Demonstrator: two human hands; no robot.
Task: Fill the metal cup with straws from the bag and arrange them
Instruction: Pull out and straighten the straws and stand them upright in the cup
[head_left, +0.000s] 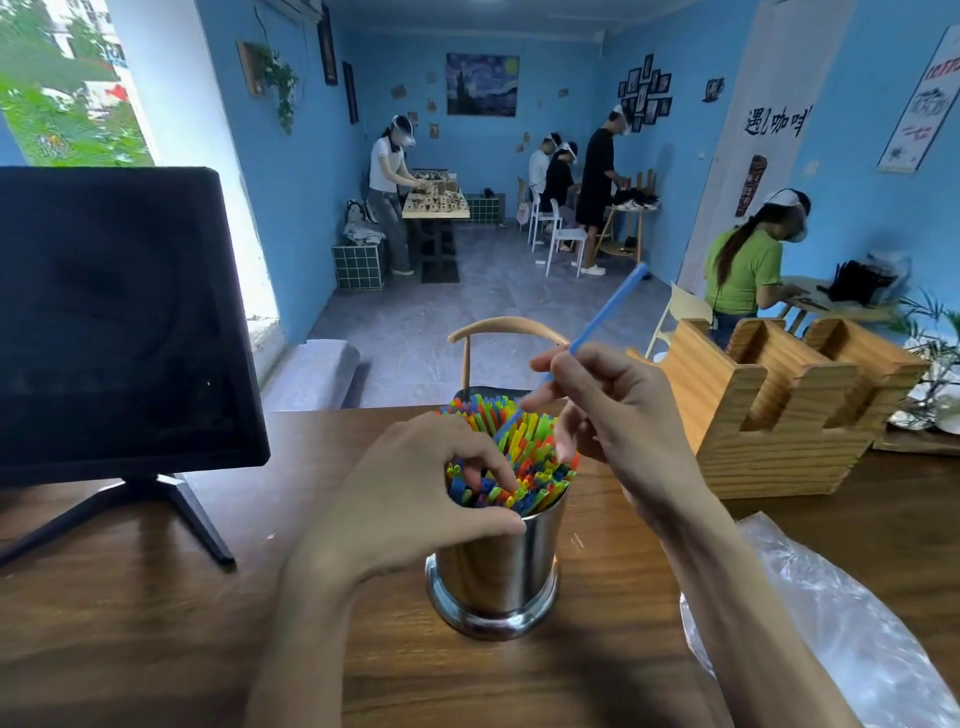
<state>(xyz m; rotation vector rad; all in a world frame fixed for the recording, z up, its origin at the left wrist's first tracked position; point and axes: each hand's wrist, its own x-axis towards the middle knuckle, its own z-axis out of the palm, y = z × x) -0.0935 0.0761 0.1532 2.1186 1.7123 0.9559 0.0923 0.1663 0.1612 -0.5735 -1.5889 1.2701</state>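
Bright daylight from the large window (67, 83) at upper left, overexposed. Soft sheen on the brown wooden table (156, 649). Glare streaks on the shiny metal cup (493, 571). Wide-angle bending at edges; distant figures soft.

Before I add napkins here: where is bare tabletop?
Bare wood lies between the monitor stand and the metal cup, and in front of the cup. Right is crowded: plastic bag, wooden holder.
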